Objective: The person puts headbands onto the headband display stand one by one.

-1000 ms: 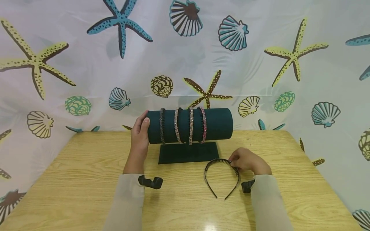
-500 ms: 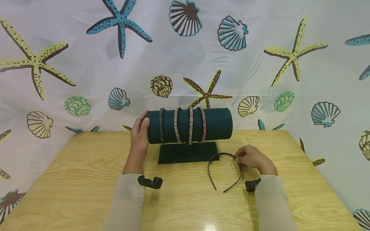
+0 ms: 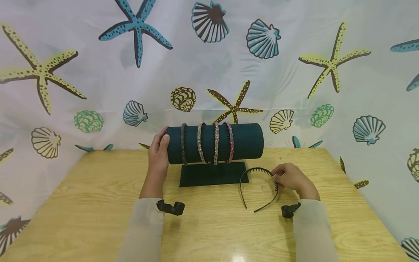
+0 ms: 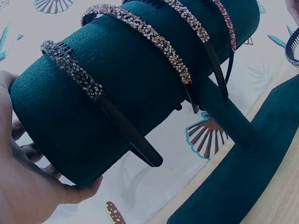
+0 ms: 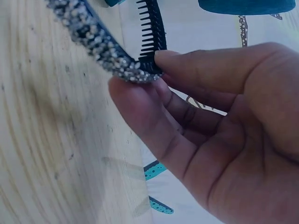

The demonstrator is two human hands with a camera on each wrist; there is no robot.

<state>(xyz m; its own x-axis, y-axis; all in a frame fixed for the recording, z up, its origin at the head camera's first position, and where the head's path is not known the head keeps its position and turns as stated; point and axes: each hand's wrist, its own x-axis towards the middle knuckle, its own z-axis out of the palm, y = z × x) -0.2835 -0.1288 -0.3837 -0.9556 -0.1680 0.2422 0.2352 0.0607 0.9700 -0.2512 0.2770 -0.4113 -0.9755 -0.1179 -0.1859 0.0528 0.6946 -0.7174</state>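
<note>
A dark green display stand (image 3: 247, 142) has a padded horizontal roll on a flat base (image 3: 209, 176). Several rhinestone headbands circle the roll, among them a dark grey one (image 4: 70, 70) at its left end and a pink one (image 3: 231, 145) nearest the right. My left hand (image 3: 158, 156) grips the roll's left end, with the thumb in front. To the right of the base, my right hand (image 3: 291, 179) pinches a silver-studded black headband (image 5: 100, 46) by one side of its arch, between thumb and fingers. Comb teeth line the inside of this headband, and its tips point toward me.
The stand is on a light wooden table (image 3: 98, 211). A white cloth (image 3: 157, 72) printed with starfish and shells hangs behind and at both sides. Black straps with small camera mounts sit at both wrists. The roll's right end shows bare fabric.
My right hand has moved right and away from me, carrying the silver-studded headband with it, so the headband now appears higher in view. The left hand and the display stand stay in place.
</note>
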